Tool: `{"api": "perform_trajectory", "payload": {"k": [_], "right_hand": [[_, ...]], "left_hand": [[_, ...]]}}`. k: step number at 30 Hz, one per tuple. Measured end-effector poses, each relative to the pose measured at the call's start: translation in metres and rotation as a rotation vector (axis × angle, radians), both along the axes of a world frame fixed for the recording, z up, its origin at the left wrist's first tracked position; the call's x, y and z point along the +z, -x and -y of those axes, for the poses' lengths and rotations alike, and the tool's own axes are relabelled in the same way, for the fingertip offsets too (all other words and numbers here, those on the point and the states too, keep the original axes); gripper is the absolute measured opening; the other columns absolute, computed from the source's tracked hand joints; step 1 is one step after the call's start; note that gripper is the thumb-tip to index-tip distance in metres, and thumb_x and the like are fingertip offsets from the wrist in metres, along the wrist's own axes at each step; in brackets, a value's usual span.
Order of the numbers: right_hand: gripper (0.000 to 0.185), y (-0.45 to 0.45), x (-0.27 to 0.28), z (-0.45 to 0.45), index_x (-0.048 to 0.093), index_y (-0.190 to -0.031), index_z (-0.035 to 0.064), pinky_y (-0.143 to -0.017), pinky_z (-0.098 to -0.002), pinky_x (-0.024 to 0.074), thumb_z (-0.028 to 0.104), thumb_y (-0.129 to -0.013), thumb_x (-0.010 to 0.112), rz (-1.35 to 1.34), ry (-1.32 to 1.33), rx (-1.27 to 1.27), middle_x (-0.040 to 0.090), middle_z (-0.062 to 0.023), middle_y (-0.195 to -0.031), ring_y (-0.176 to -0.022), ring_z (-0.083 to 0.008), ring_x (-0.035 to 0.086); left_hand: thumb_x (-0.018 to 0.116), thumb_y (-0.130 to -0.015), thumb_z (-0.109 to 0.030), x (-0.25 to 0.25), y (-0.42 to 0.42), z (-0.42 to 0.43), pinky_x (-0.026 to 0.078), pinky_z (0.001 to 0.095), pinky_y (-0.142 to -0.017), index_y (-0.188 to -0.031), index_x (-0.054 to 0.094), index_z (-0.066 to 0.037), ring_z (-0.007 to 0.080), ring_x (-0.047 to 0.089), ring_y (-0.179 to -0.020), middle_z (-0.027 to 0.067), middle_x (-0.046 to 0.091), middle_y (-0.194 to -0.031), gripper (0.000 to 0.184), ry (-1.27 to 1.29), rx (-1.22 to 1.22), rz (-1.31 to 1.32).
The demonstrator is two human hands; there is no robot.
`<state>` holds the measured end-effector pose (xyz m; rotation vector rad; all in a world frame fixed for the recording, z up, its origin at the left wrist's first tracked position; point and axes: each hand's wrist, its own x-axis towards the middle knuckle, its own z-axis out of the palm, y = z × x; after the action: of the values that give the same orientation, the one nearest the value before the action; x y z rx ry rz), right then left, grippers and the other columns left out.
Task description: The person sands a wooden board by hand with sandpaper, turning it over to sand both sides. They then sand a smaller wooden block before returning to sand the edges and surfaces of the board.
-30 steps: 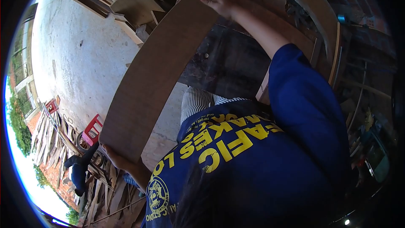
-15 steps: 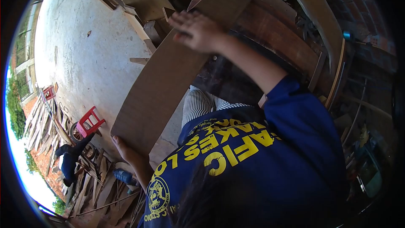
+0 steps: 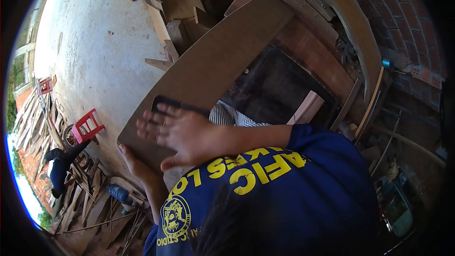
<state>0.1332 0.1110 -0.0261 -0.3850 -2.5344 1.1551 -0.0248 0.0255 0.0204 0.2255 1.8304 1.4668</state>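
Red stool [image 3: 80, 135] on floor [image 3: 104, 61] | left hand [image 3: 137, 165]: grip closed on near end of wooden board [image 3: 208, 66] | right hand [image 3: 182, 130]: grip open, spread flat over board, contact cannot be told | board: slanting away rightward, far end at reddish-brown panel [image 3: 315, 50]

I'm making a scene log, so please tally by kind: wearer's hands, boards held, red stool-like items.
Hands: 2 (left hand, right hand)
Held board: 1
Red stool-like items: 2 (nearer one, farther one)
Total: 5

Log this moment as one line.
wooden board: slanting across view | left hand: at near corner | right hand: spread over near end, contact unclear
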Motion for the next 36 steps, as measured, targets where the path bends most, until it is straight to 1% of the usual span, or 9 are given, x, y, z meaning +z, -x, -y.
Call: {"api": "perform_trajectory", "payload": {"k": [3,6,7,11,16,20,24,30,36], "right_hand": [[0.077,-0.002,-0.009,0.000,0.014,-0.147,0.0179,-0.114,-0.0414,0.0044,0.067,-0.088,0.023,-0.028,0.000,0.029,0.014,-0.0095,-0.152,-0.140,-0.0270,0.012],[0.060,-0.054,-0.064,-0.074,0.031,-0.142,0.0187,-0.112,-0.0426,0.0150,0.053,-0.093,0.035,0.412,-0.078,-0.288,0.026,-0.0072,-0.149,-0.139,-0.0301,0.019],[0.056,-0.082,-0.107,-0.104,0.038,-0.139,0.0201,-0.109,-0.0422,0.0238,0.051,-0.092,0.039,0.201,-0.310,-0.546,0.040,-0.0079,-0.142,-0.131,-0.0288,0.034],[0.061,-0.200,-0.211,-0.220,0.018,-0.146,0.0246,-0.112,-0.0410,0.0168,0.056,-0.094,0.021,0.481,-0.086,-0.811,0.015,-0.0029,-0.152,-0.140,-0.0265,0.016],[0.071,-0.164,-0.180,-0.192,0.016,-0.147,0.0193,-0.112,-0.0442,0.0147,0.063,-0.091,0.020,0.610,-0.105,-0.848,0.014,-0.0036,-0.153,-0.140,-0.0310,0.014],[0.077,-0.039,-0.078,-0.066,0.027,-0.142,0.0094,-0.111,-0.0456,0.0182,0.064,-0.088,0.033,0.281,-0.241,-0.423,0.028,-0.0219,-0.145,-0.136,-0.0384,0.022],[0.074,0.031,-0.015,0.032,0.024,-0.145,0.0200,-0.114,-0.0446,0.0066,0.067,-0.088,0.023,-0.092,-0.158,-0.031,0.019,-0.0053,-0.152,-0.140,-0.0279,0.013],[0.035,-0.057,-0.086,-0.064,0.054,-0.125,0.0364,-0.113,-0.0465,0.0109,0.037,-0.091,0.047,0.268,-0.171,-0.438,0.029,-0.0030,-0.148,-0.138,-0.0267,0.022],[0.050,-0.179,-0.177,-0.200,0.014,-0.143,0.0434,-0.109,-0.0616,0.0058,0.055,-0.094,0.019,0.656,-0.030,-0.937,0.014,0.0088,-0.152,-0.140,-0.0322,0.013]], "left_hand": [[0.030,-0.099,-0.037,0.002,-0.007,0.002,0.037,0.0373,-0.100,-0.134,0.034,-0.005,0.0262,0.046,-0.117,0.0146,0.043,-0.130,0.048,0.039,0.078,0.019],[0.030,-0.099,-0.037,-0.005,-0.014,0.004,0.037,0.0364,-0.100,-0.136,0.033,-0.006,0.0250,0.046,-0.117,0.0131,0.043,-0.130,0.048,0.101,0.088,-0.072],[0.031,-0.098,-0.037,-0.013,-0.009,0.011,0.037,0.0356,-0.100,-0.136,0.033,-0.007,0.0242,0.045,-0.117,0.0120,0.043,-0.130,0.048,0.089,0.076,-0.063],[0.031,-0.098,-0.037,-0.028,-0.010,0.026,0.037,0.0346,-0.100,-0.135,0.035,-0.008,0.0236,0.046,-0.117,0.0111,0.045,-0.128,0.047,0.064,0.085,-0.081],[0.036,-0.097,-0.042,-0.033,0.000,0.013,0.038,0.0377,-0.098,-0.129,0.044,-0.006,0.0263,0.050,-0.113,0.0112,0.050,-0.125,0.049,-0.071,0.112,0.085],[0.032,-0.098,-0.041,-0.034,0.008,0.011,0.040,0.0390,-0.098,-0.133,0.037,-0.011,0.0257,0.048,-0.116,0.0110,0.047,-0.126,0.047,-0.089,0.040,0.121],[0.031,-0.097,-0.044,-0.036,0.008,0.018,0.038,0.0395,-0.100,-0.132,0.038,-0.011,0.0267,0.046,-0.119,0.0105,0.046,-0.129,0.049,-0.135,0.032,0.284],[0.030,-0.097,-0.046,-0.037,-0.011,0.020,0.038,0.0401,-0.100,-0.132,0.039,-0.013,0.0265,0.044,-0.120,0.0098,0.046,-0.128,0.049,-0.193,-0.027,0.234],[0.031,-0.097,-0.044,-0.035,-0.018,0.025,0.042,0.0405,-0.096,-0.132,0.038,-0.014,0.0264,0.045,-0.119,0.0100,0.046,-0.125,0.046,-0.150,-0.047,0.127]]}}
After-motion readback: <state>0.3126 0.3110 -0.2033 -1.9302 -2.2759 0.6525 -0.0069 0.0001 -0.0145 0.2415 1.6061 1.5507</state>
